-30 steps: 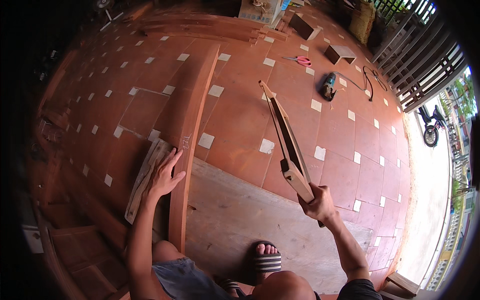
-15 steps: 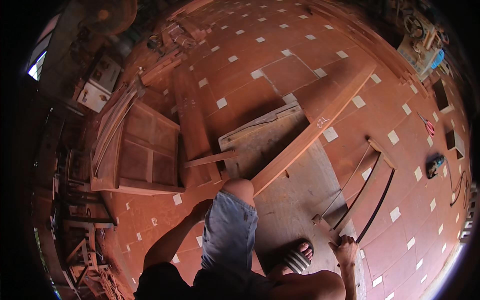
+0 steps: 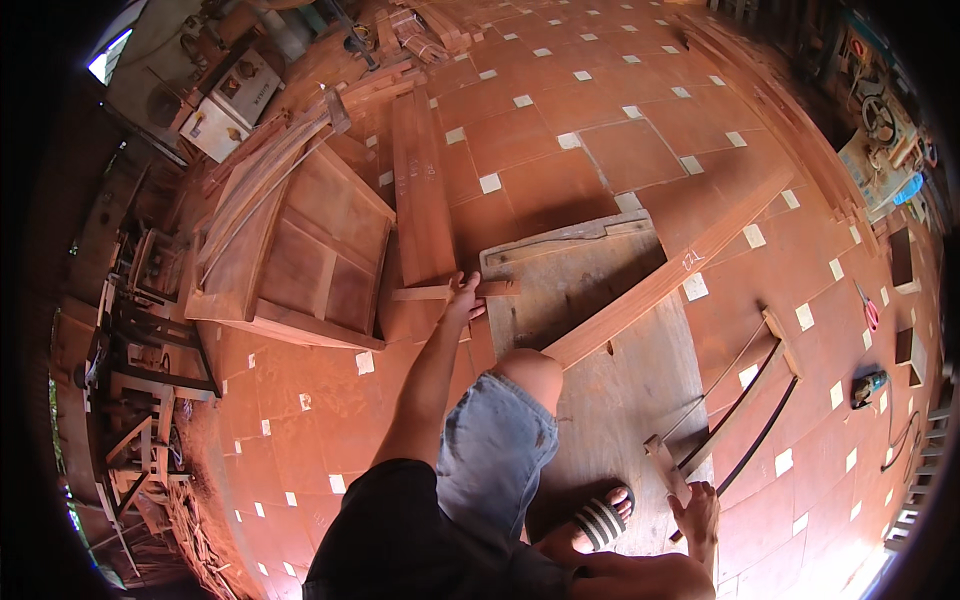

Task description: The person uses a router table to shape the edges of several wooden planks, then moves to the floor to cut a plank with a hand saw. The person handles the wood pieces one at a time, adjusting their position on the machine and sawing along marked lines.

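Observation:
A short wooden strip (image 3: pixel 415 293) lies across the end of a long board, reaching to the wide grey bench board. My left hand (image 3: pixel 464 296) is closed around its middle. On the right stands a wooden bow saw (image 3: pixel 740 395), a frame with a thin cord on one side and a dark blade on the other. My right hand (image 3: pixel 697 512) grips the near end of its frame. A long reddish beam (image 3: pixel 650 275) with chalk marks lies slanting over the bench board (image 3: pixel 630 410), its near end against my bent knee. My sandalled foot (image 3: pixel 603 520) rests on the bench board.
A panelled wooden frame (image 3: pixel 310 260) stands at left, beside a long board (image 3: pixel 420 190). Stacked planks (image 3: pixel 780 120) run along the far right. Red-handled scissors (image 3: pixel 870 315) and a power tool (image 3: pixel 868 388) with a cord lie on the tiled floor. A white machine (image 3: pixel 235 105) stands far left.
My left hand has risen from beside my knee and taken hold of the wooden strip. The view has shifted a little to the left. My right hand stays at the bow saw.

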The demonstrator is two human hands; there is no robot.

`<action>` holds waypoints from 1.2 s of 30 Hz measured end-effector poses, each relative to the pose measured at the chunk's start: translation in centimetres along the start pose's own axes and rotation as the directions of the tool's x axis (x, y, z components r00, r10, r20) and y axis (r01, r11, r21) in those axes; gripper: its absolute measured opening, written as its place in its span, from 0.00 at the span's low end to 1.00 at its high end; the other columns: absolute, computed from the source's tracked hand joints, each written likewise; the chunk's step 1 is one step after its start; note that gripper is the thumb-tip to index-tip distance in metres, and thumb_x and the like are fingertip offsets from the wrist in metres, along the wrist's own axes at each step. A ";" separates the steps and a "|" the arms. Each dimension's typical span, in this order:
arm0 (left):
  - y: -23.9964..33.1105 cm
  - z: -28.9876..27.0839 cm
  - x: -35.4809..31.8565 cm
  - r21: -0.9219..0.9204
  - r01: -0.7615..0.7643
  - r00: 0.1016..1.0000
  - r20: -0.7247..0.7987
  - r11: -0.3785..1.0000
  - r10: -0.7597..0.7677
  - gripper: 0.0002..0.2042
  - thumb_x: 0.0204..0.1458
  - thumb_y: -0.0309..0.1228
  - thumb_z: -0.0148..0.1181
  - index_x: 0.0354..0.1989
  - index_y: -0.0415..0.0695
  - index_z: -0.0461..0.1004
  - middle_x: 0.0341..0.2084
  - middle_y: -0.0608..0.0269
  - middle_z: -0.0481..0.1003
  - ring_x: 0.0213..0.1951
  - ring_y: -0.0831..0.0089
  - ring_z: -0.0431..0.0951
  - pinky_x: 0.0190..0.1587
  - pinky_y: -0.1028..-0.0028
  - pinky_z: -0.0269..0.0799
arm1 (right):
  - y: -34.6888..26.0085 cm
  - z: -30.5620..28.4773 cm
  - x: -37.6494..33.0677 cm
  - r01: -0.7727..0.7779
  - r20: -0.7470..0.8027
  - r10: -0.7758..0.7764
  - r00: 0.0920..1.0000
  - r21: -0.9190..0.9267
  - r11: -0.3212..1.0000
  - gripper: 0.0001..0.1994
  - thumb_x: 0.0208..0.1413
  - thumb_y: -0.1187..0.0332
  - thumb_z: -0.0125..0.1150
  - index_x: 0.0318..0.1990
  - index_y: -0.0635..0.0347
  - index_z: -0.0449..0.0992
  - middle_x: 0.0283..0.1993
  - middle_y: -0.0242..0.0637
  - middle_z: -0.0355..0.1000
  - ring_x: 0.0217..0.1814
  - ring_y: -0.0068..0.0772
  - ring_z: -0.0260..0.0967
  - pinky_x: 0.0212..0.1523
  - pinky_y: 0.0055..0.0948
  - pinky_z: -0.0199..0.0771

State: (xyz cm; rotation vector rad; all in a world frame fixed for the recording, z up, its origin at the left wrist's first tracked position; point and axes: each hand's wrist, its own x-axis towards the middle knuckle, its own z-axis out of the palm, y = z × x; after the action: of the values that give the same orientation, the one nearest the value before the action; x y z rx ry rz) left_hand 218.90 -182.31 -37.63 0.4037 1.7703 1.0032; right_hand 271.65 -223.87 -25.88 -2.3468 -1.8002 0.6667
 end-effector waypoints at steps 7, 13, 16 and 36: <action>-6.5 -0.6 3.5 -0.047 -0.627 0.763 -0.237 0.778 0.601 0.23 0.52 0.12 0.60 0.53 0.50 0.65 0.43 0.62 0.71 0.41 0.72 0.75 0.39 0.73 0.74 | -1.2 0.1 -1.3 -0.027 0.022 0.026 0.999 0.004 1.000 0.26 0.43 0.69 0.78 0.51 0.64 0.76 0.50 0.51 0.75 0.55 0.57 0.71 0.51 0.49 0.76; -1.1 4.9 -6.9 -0.010 -0.738 0.644 0.287 0.675 0.709 0.22 0.57 0.14 0.55 0.58 0.44 0.62 0.41 0.57 0.78 0.41 0.73 0.77 0.43 0.74 0.73 | -0.2 0.8 -1.6 -0.097 0.043 0.100 0.994 -0.054 0.994 0.25 0.44 0.67 0.78 0.50 0.63 0.76 0.49 0.50 0.75 0.54 0.57 0.71 0.51 0.50 0.76; 0.4 6.4 -7.9 0.137 -0.730 0.634 0.503 0.670 0.588 0.18 0.56 0.16 0.57 0.55 0.41 0.67 0.41 0.54 0.80 0.42 0.71 0.80 0.46 0.72 0.75 | -0.6 0.7 -0.7 -0.096 0.094 0.105 0.990 -0.098 0.991 0.25 0.44 0.66 0.78 0.50 0.63 0.76 0.49 0.50 0.75 0.54 0.57 0.72 0.51 0.50 0.76; 1.0 -9.2 -16.9 0.728 -0.258 0.404 0.679 0.635 -0.614 0.29 0.63 0.50 0.59 0.66 0.45 0.66 0.52 0.60 0.75 0.49 0.67 0.78 0.44 0.62 0.80 | -8.2 4.8 26.6 -0.232 0.243 0.029 0.970 0.879 0.417 0.23 0.61 0.48 0.68 0.53 0.57 0.77 0.37 0.29 0.74 0.30 0.26 0.67 0.32 0.29 0.70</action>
State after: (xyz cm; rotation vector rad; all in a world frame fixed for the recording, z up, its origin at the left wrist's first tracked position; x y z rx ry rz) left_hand 217.75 -197.08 -25.36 1.0133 1.0010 -0.3229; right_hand 267.69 -197.27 -34.67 -1.6366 -0.8239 1.4728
